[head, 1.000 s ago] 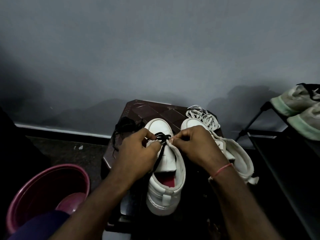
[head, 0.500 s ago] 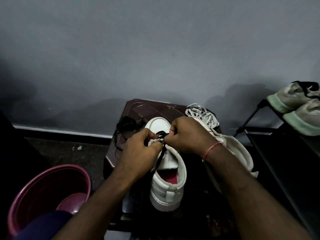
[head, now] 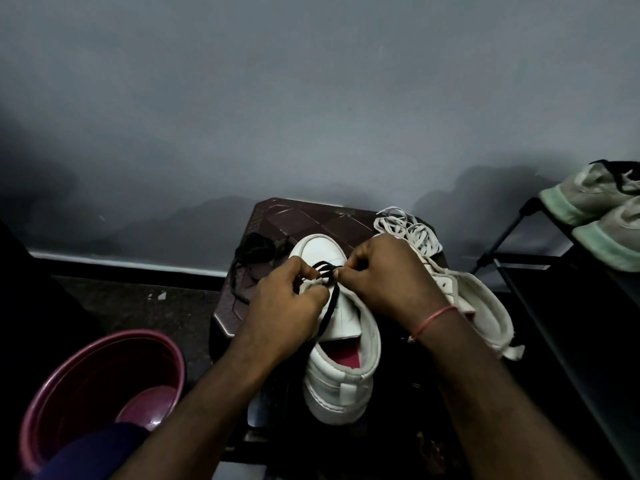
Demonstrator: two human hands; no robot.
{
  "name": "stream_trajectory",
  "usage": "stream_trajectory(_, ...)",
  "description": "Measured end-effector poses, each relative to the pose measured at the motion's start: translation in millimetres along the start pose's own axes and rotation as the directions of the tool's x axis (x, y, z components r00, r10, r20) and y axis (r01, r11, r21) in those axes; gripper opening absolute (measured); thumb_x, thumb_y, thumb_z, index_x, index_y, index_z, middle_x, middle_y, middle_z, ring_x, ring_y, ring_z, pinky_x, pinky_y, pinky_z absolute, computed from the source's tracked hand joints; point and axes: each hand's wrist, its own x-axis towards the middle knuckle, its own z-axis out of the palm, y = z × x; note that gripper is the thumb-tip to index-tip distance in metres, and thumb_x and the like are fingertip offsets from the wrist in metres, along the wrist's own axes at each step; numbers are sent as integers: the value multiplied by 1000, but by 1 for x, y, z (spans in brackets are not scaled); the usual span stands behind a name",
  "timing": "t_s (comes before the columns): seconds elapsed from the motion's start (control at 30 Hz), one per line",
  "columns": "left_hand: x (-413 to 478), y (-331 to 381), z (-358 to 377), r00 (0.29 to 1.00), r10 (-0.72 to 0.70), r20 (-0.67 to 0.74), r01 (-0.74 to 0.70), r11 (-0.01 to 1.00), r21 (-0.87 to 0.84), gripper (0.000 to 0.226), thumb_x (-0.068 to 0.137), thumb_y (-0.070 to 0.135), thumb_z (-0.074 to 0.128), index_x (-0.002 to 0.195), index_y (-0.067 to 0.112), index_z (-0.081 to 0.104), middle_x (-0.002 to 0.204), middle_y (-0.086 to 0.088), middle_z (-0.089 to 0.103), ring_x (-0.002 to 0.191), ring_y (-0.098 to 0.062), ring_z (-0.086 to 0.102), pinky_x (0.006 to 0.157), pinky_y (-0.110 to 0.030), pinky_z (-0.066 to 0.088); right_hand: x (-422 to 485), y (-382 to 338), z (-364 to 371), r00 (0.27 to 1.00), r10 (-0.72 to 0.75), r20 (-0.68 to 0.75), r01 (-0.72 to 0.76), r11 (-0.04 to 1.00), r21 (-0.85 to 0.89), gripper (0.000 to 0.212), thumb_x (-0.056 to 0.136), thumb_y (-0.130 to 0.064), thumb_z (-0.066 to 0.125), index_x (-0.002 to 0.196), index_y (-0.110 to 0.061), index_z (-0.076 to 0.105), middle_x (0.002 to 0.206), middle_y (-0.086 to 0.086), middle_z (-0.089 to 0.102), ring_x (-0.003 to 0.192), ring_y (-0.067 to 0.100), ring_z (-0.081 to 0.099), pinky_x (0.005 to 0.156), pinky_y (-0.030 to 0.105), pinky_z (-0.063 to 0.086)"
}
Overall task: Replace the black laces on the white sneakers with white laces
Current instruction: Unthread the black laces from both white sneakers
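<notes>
A white sneaker [head: 341,368] stands toe-away on a dark brown stool [head: 311,220]. A black lace [head: 329,306] is still threaded near its toe and trails down over the tongue. My left hand [head: 284,306] grips the sneaker's left eyelet flap. My right hand [head: 384,275] pinches the black lace at the eyelets. The second white sneaker [head: 485,313] lies just right, partly hidden by my right wrist. A loose pile of white laces [head: 408,230] sits behind it. A removed black lace [head: 256,251] lies bunched on the stool's left side.
A maroon plastic tub [head: 100,386] stands on the floor at lower left. A black shoe rack [head: 540,271] at the right carries a pair of greyish sneakers with green soles [head: 599,216]. A grey wall runs close behind the stool.
My right hand has shifted left from the second sneaker over to the eyelets of the first one and now pinches the black lace. My left hand has stayed on the flap.
</notes>
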Motion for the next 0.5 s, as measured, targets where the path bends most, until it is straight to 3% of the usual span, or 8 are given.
stream_trajectory(0.1, 0, 0, 0, 1000, 1, 9, -1, 1000, -5, 17, 64, 32, 54, 77, 24, 62, 57, 8, 62, 48, -4, 51, 50, -24, 41, 8, -6, 1, 1000, -6, -9, 5, 996, -89, 16, 73, -26, 69, 65, -13, 69, 66, 4, 67, 69, 23, 64, 64, 31, 51)
stream_trajectory(0.27, 3, -1, -3, 1000, 17, 23, -16, 1000, -8, 7, 70, 27, 59, 75, 23, 63, 58, 10, 63, 49, 0, 53, 46, -15, 38, 22, -5, -5, 995, 81, 58, -90, 981, 174, 18, 78, -19, 65, 67, -5, 69, 63, 8, 70, 56, 17, 60, 58, 30, 49)
stream_trajectory(0.33, 2, 0, -2, 1000, 13, 24, -13, 1000, -12, 11, 68, 30, 58, 76, 24, 63, 60, 8, 63, 50, 0, 53, 46, -15, 38, 19, -4, -1, 997, 76, 22, -79, 978, 194, 18, 78, -19, 65, 67, -5, 69, 62, 5, 69, 56, 15, 59, 59, 30, 48)
stream_trajectory(0.5, 1, 0, -3, 999, 27, 28, -27, 1000, -3, 7, 82, 13, 62, 83, 20, 62, 69, 1, 66, 54, -1, 54, 47, -14, 39, -2, 10, 0, 996, 83, 38, -89, 966, 241, 25, 80, -36, 75, 70, -14, 69, 58, -5, 63, 52, 2, 51, 50, 19, 37)
